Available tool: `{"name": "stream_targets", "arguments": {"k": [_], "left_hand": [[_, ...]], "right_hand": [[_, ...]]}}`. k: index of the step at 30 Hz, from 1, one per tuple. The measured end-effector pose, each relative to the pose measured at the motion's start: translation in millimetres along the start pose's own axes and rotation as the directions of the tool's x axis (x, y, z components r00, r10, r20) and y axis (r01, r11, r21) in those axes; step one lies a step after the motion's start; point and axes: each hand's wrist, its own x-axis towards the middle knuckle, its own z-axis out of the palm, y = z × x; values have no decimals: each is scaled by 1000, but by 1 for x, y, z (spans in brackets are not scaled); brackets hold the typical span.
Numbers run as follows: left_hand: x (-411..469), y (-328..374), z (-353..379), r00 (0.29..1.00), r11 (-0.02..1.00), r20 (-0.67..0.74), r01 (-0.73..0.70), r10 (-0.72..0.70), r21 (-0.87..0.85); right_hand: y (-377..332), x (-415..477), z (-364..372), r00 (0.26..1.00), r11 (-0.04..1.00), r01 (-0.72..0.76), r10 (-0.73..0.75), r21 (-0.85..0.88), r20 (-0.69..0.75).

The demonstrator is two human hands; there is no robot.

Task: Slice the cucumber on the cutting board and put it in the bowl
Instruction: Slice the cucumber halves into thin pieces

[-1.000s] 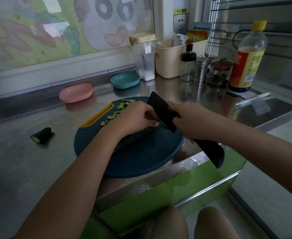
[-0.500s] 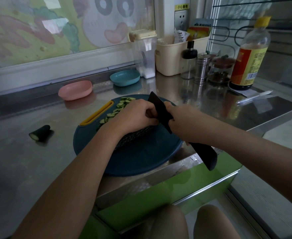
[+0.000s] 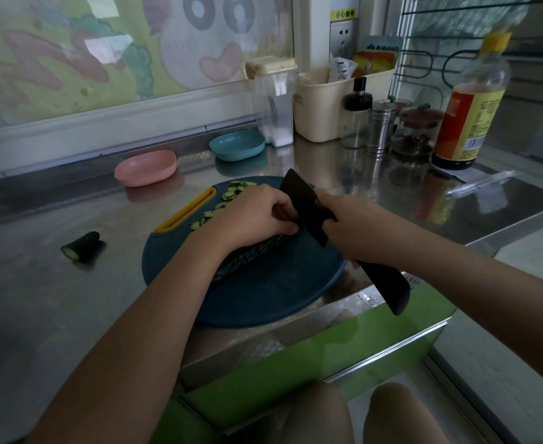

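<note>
A dark cucumber (image 3: 257, 253) lies across the round blue cutting board (image 3: 273, 293). My left hand (image 3: 251, 216) presses down on its far end, fingers curled. My right hand (image 3: 356, 227) grips a black knife (image 3: 308, 206), blade standing against my left fingers at the cucumber's end. Several thin green slices (image 3: 228, 200) are piled on the board's far side beside its yellow handle (image 3: 185, 213). A cut cucumber end piece (image 3: 81, 246) rests on the steel counter to the left. A pink bowl (image 3: 146, 168) and a teal bowl (image 3: 236, 145) sit behind the board.
At the back stand a clear container (image 3: 275, 104), a cream bin (image 3: 328, 107), a black-capped bottle (image 3: 356, 113), a steel shaker (image 3: 382, 128), a jar (image 3: 416, 133) and a large sauce bottle (image 3: 470, 104). A pen (image 3: 481, 184) lies at right. The counter edge runs just under the board.
The knife has shifted slightly along the cucumber toward my left fingers; both hands stay on the board. The slices and end piece have not moved.
</note>
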Motion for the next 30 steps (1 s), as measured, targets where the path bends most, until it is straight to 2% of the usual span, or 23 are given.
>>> {"name": "stream_targets", "arguments": {"k": [20,27,30], "left_hand": [[2,-2,1,1000,1000,18,-6,6,-9],[1,-1,0,1000,1000,14,-5,5,1],[0,0,1,1000,1000,4,-2,2,3]], "right_hand": [[-6,-11,-10,999,1000,24,-24,-1,24],[-8,-6,-1,1000,996,30,-29,-78,5],[-10,-2,9,1000,999,5,-4,-44,19]]}}
